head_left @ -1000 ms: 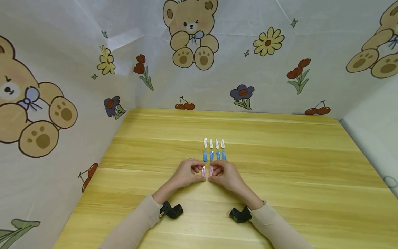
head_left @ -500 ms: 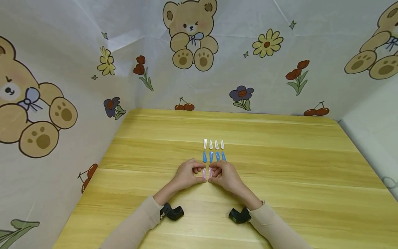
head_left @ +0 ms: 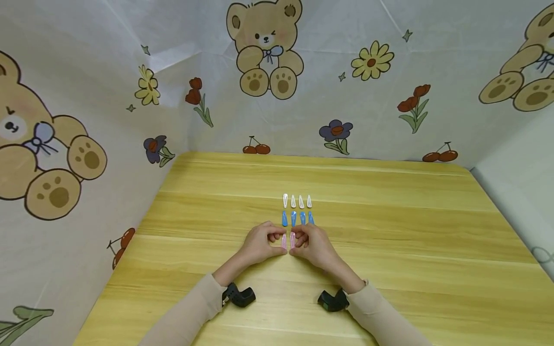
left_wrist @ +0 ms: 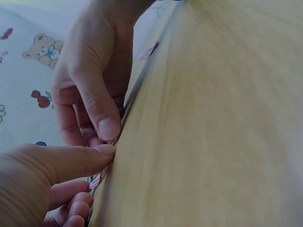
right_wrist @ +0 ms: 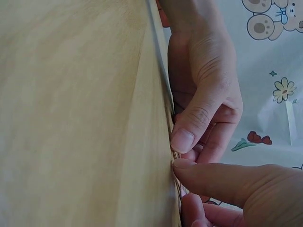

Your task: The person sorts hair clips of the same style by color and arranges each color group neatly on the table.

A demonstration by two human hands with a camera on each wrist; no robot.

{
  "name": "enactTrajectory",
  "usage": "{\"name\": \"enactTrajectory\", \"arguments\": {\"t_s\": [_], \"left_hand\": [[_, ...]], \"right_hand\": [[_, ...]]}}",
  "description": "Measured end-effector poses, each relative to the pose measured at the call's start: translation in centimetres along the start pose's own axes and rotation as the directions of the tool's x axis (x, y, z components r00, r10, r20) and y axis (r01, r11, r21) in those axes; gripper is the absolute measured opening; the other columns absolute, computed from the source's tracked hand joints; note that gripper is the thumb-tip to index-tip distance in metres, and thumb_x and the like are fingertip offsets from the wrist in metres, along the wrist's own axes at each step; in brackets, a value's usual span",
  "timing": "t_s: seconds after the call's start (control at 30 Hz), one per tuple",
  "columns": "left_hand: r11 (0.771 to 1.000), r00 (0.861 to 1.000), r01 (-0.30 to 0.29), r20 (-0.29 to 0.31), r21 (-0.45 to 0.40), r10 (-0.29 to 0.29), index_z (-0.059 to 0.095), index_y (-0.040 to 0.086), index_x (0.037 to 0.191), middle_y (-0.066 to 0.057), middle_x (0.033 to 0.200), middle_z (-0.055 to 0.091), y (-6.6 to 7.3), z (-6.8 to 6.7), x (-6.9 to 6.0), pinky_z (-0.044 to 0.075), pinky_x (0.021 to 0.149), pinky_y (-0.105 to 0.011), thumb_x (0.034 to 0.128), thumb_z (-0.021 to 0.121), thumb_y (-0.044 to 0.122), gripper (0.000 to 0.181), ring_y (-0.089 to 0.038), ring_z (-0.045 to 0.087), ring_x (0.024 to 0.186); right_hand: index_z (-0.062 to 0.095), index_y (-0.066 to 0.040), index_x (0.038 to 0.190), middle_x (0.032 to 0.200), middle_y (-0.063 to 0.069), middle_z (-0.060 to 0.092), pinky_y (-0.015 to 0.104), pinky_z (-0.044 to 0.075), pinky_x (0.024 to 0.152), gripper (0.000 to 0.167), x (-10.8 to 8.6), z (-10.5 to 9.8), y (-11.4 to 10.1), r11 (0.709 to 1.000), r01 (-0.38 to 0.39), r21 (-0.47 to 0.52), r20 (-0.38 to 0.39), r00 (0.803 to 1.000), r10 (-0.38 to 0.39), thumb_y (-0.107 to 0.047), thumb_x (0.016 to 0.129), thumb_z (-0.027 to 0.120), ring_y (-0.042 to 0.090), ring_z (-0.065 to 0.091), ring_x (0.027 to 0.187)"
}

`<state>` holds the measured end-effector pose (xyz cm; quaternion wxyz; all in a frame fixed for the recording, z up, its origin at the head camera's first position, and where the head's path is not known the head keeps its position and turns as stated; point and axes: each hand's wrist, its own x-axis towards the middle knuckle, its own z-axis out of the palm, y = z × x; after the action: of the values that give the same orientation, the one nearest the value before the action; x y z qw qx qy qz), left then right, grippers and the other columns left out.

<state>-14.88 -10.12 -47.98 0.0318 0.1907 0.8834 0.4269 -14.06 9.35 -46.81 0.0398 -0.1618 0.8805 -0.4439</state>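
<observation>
Two pink snap hair clips stand side by side on the wooden table in the head view, with a narrow gap between them. My left hand (head_left: 261, 242) holds the left pink hair clip (head_left: 283, 241) between thumb and fingers at its two ends. The right pink hair clip (head_left: 293, 240) is pinched the same way by my right hand (head_left: 317, 246). Just beyond the fingers lies a row of several blue hair clips (head_left: 294, 218). Behind that is a row of several white hair clips (head_left: 293, 201). Both wrist views show the thumbs nearly meeting, and the clips are mostly hidden there.
The wooden table (head_left: 389, 230) reaches back to a white cloth (head_left: 311, 105) printed with bears and flowers, which also hangs on the left. A black device (head_left: 242, 295) sits at my left wrist and another black device (head_left: 333, 300) at my right.
Both hands have shifted slightly inward, narrowing the gap between the two pink hair clips. The blue and white rows stay where they were on the table.
</observation>
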Motion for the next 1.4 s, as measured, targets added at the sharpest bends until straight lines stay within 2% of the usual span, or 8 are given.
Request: {"name": "enactTrajectory", "arguments": {"t_s": [0.13,0.23,0.4,0.6,0.73,0.9,1.17,1.4], "left_hand": [[1.000,1.000,-0.007,-0.004,-0.004,0.007,0.074,0.006,0.107,0.002,0.083,0.058,0.0,0.0,0.0,0.041,0.066,-0.019,0.0686,0.088,0.015,0.042,-0.008,0.050,0.073],[1.000,1.000,-0.010,-0.004,-0.004,0.010,0.074,0.006,0.107,0.002,0.082,0.057,-0.1,0.0,0.0,0.041,0.066,-0.020,0.0683,0.089,0.015,0.043,-0.008,0.050,0.073],[1.000,1.000,-0.013,-0.001,-0.009,0.013,0.074,0.006,0.109,0.003,0.083,0.057,-0.3,0.0,0.1,0.042,0.066,-0.020,0.0684,0.089,0.016,0.045,-0.007,0.049,0.073],[1.000,1.000,0.001,-0.013,-0.004,-0.001,0.074,0.008,0.110,0.005,0.083,0.057,-0.4,0.1,0.1,0.042,0.067,-0.019,0.0675,0.089,0.015,0.046,-0.007,0.050,0.073],[1.000,1.000,0.009,-0.014,-0.009,-0.009,0.074,0.007,0.110,0.005,0.083,0.057,-0.4,0.0,0.1,0.042,0.067,-0.019,0.0674,0.089,0.015,0.045,-0.007,0.050,0.073],[1.000,1.000,-0.007,-0.012,-0.010,0.007,0.074,0.006,0.110,0.003,0.083,0.057,-0.2,0.0,0.1,0.043,0.066,-0.020,0.0678,0.089,0.015,0.046,-0.007,0.050,0.073],[1.000,1.000,0.002,0.001,-0.022,-0.002,0.074,0.006,0.110,0.002,0.082,0.057,-0.1,0.1,-0.1,0.043,0.066,-0.020,0.0681,0.089,0.015,0.045,-0.009,0.050,0.073],[1.000,1.000,0.004,-0.001,-0.021,-0.004,0.074,0.006,0.110,0.002,0.082,0.056,-0.2,0.1,0.0,0.042,0.066,-0.020,0.0678,0.089,0.014,0.045,-0.009,0.050,0.072]], "right_hand": [[0.063,0.005,0.118,0.095,0.013,0.065,0.018,0.052,0.066,0.053,-0.3,-0.6,-0.8,0.996,-0.060,0.059,0.006,0.998,0.060,0.001,0.070,0.084,0.017,0.065,0.080],[0.062,0.004,0.121,0.099,0.013,0.065,0.019,0.051,0.069,0.054,-0.9,-1.7,-1.7,0.994,-0.091,0.068,-0.011,0.996,0.092,-0.004,0.072,0.085,0.018,0.065,0.083],[0.063,0.001,0.120,0.104,0.016,0.064,0.020,0.048,0.067,0.054,-2.9,-4.2,-2.4,0.996,-0.077,0.048,-0.093,0.992,0.082,-0.010,0.073,0.086,0.021,0.063,0.087],[0.065,-0.001,0.115,0.103,0.014,0.063,0.020,0.044,0.064,0.055,-5.6,-5.9,-1.4,0.995,-0.103,0.010,-0.185,0.977,0.103,-0.011,0.067,0.089,0.024,0.059,0.084],[0.064,0.000,0.113,0.102,0.013,0.062,0.021,0.045,0.064,0.057,-6.8,-6.1,-0.1,0.993,-0.118,-0.012,-0.194,0.975,0.113,-0.014,0.064,0.091,0.022,0.057,0.083],[0.064,0.000,0.108,0.097,0.010,0.061,0.022,0.047,0.066,0.061,-7.3,-6.0,1.2,0.991,-0.121,-0.050,-0.192,0.975,0.109,-0.018,0.059,0.094,0.019,0.055,0.082],[0.059,-0.004,0.100,0.090,0.004,0.053,0.021,0.044,0.066,0.059,-7.8,-5.2,2.6,0.983,-0.131,-0.129,-0.091,0.989,0.119,-0.020,0.056,0.095,0.014,0.047,0.078],[0.062,-0.004,0.100,0.090,0.002,0.057,0.021,0.047,0.067,0.056,-7.7,-4.9,2.8,0.981,-0.100,-0.164,-0.122,0.989,0.080,-0.017,0.056,0.095,0.012,0.050,0.077]]}}
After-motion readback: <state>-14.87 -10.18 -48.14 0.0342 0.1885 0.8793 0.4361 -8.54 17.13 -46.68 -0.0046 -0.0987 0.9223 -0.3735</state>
